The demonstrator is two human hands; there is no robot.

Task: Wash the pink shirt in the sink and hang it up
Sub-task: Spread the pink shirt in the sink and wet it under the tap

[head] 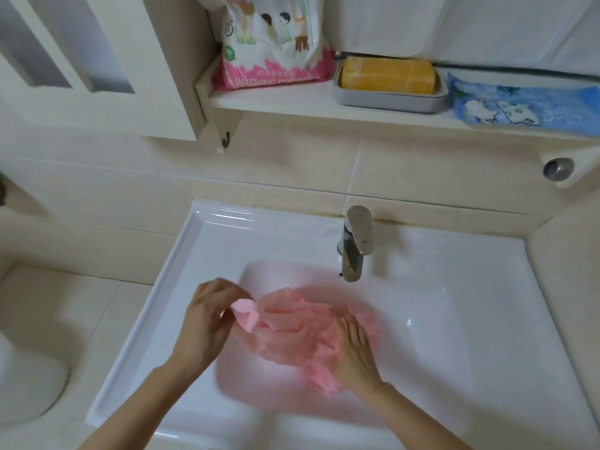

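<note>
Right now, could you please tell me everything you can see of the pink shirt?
The pink shirt is thin, soft cloth, crumpled in a loose heap in the basin of the white sink, below the tap. It looks wet. The left hand pinches a fold lifted at its left edge; the right hand presses flat on its right side.

Bare left forearm (pixel 130 407), bare right forearm (pixel 422 417)

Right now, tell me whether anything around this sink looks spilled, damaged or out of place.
Only one thing: the seam where the sink meets the tiled wall is stained brown behind the faucet. Nothing looks spilled or broken; the pink shirt lies inside the sink.
</note>
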